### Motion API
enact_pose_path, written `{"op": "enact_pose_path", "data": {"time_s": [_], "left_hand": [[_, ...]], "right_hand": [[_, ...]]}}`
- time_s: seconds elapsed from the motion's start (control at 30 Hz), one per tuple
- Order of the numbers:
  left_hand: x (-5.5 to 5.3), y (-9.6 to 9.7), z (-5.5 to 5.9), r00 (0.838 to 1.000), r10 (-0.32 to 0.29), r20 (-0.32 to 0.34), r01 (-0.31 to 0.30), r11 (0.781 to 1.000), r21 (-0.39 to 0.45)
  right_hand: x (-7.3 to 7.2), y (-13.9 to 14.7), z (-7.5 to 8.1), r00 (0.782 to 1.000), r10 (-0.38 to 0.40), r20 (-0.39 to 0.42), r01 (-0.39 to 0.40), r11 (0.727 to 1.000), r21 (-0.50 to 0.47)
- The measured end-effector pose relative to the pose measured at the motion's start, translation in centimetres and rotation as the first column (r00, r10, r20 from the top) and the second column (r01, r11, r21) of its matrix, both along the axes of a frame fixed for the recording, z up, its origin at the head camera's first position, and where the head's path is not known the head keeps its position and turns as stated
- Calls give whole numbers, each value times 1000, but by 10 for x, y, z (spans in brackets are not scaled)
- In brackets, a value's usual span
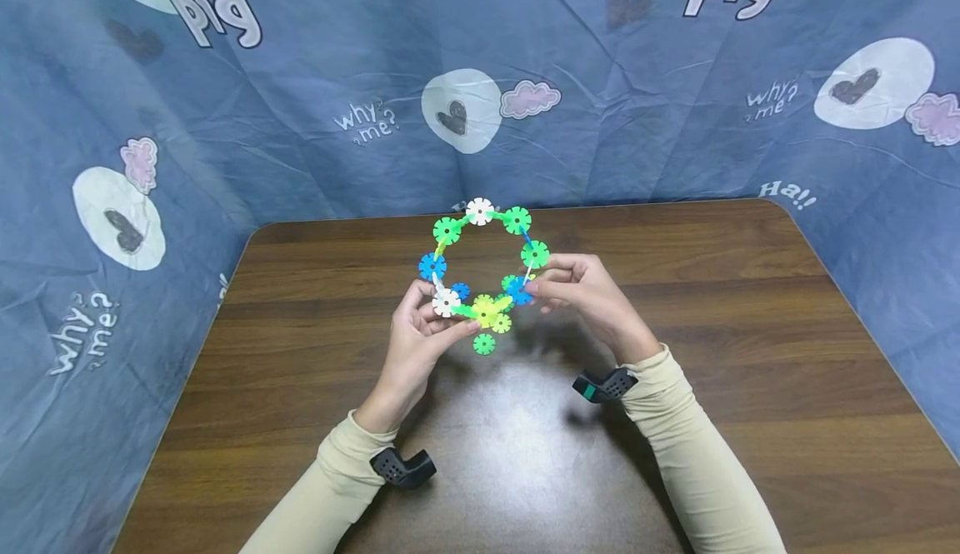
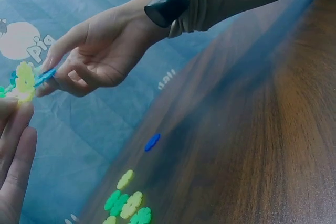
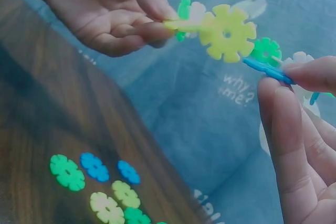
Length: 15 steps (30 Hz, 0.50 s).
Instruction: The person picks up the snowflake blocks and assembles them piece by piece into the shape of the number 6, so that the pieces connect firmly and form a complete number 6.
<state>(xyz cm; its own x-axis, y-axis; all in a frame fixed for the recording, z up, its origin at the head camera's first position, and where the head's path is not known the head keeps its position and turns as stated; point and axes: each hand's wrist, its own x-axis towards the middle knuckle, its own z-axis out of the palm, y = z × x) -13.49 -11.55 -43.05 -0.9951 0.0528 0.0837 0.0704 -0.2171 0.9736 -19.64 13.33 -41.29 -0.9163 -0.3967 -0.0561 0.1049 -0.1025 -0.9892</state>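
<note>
A ring of interlocking plastic snowflake discs point(image 1: 480, 212), in white, green, blue and yellow, is held up above the table. At its lower left, my left hand point(image 1: 411, 339) pinches the ring near a yellow disc point(image 3: 227, 33) between thumb and fingers. On the other side my right hand point(image 1: 588, 300) pinches a blue disc point(image 3: 266, 70) of the ring with thumb and forefinger. The left wrist view shows that blue disc edge-on beside the yellow one, but whether the two are slotted together I cannot tell.
Several loose discs lie on the brown wooden table point(image 1: 300, 371) below the ring, among them a green disc point(image 3: 67, 172), a blue disc point(image 2: 152, 142) and a yellow disc point(image 3: 106, 208). A patterned blue cloth point(image 1: 300, 62) hangs behind the table and at both sides.
</note>
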Motion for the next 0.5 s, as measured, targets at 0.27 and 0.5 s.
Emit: {"op": "enact_pose_path", "data": {"time_s": [0.27, 0.5], "left_hand": [[0, 1, -1, 1000, 5, 20, -4, 1000, -11], [-1, 0, -1, 999, -4, 47, 5, 1000, -15]], "right_hand": [[-1, 3, 2, 1000, -7, 0, 7, 1000, -2], [1, 5, 3, 1000, 12, -22, -12, 999, 35]]}}
